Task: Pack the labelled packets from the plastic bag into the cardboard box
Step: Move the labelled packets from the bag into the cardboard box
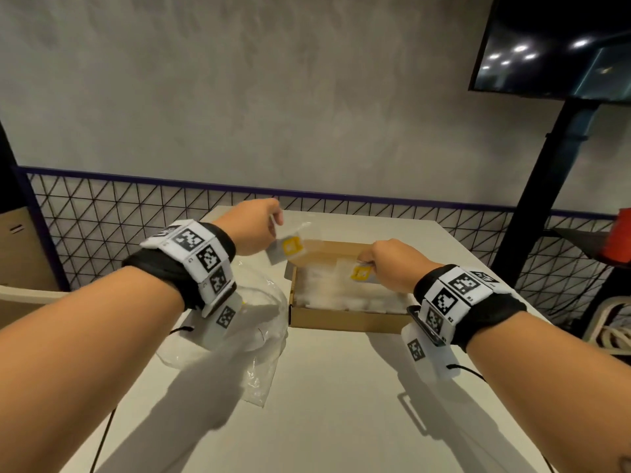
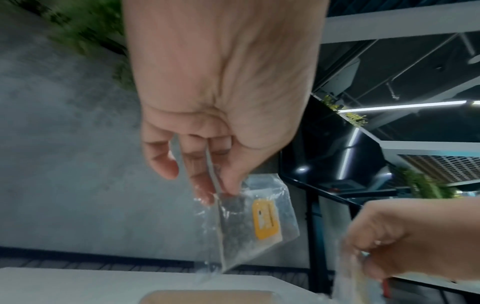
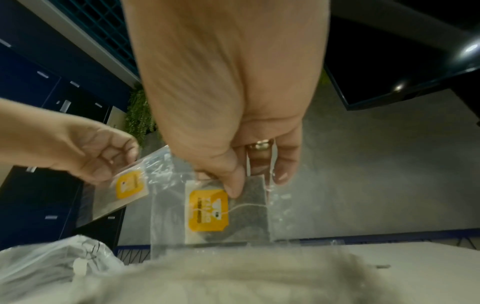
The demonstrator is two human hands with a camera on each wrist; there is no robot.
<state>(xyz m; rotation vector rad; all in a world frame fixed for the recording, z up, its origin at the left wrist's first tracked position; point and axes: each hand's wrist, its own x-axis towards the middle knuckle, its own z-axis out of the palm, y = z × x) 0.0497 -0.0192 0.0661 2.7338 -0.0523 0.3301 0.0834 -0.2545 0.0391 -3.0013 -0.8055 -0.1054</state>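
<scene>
Packets hang pinched in both hands' fingers above the cardboard box (image 1: 341, 317); only the right wrist view shows a tea-bag string on the right packet (image 3: 221, 214), left packet (image 3: 127, 189) at nine o'clock.

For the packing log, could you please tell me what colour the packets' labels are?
Yellow-orange, clearest in the right wrist view on the clear plastic packet's label.

Right hand (image 3: 233, 127) pinching yellow-labelled packet (image 3: 223, 214), left hand (image 3: 85, 152) pinching another (image 3: 124, 191)

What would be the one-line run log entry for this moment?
left hand: pinches packet | right hand: pinches second packet over cardboard box | plastic bag: beside box
</scene>
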